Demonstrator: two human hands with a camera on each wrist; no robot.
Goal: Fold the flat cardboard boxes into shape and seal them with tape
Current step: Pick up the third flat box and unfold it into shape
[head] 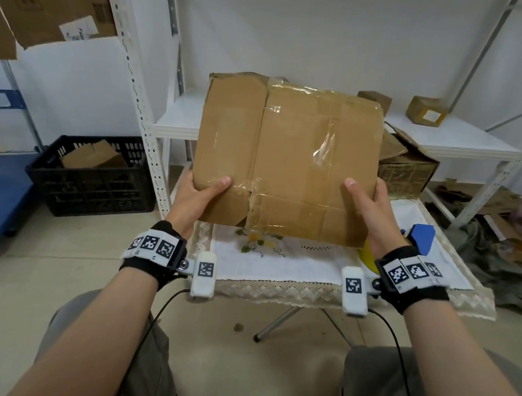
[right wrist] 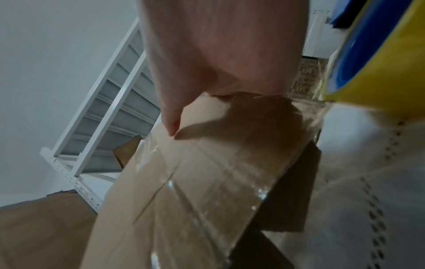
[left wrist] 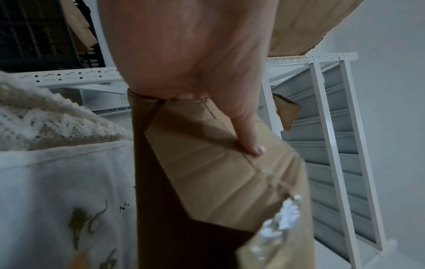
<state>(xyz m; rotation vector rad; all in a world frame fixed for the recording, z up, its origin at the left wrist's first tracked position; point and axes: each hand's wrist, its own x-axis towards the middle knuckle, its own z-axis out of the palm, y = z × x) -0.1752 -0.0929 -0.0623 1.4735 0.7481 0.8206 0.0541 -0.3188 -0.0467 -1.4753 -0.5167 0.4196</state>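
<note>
Cardboard box point(head: 287, 156), still flattened and streaked with old clear tape, is being held up over the cloth-covered table point(head: 310, 269), tilted with its far edge higher. The left hand point(head: 196, 201) is gripping the near-left corner, thumb lying across the top face and fingers curled underneath; the right hand point(head: 371, 215) is clamping the right edge the same way. From the left wrist view, a loose flap point(left wrist: 216, 163) is hanging open under the thumb, and the creases are looking soft and worn.

Trouble is most likely coming from that tired cardboard: as the hands are pushing the sides apart to square it up, a weak crease may be buckling off-line or the torn seam near the left corner may be splitting further. Old tape bridging the panels may also be resisting the opening, though glare is making it hard to tell how firmly it is sticking. The yellow tape roll point(right wrist: 377, 60) and its blue dispenser point(head: 422, 237) are sitting just beside the right wrist, so a swinging box edge may be knocking them off the table.
</note>
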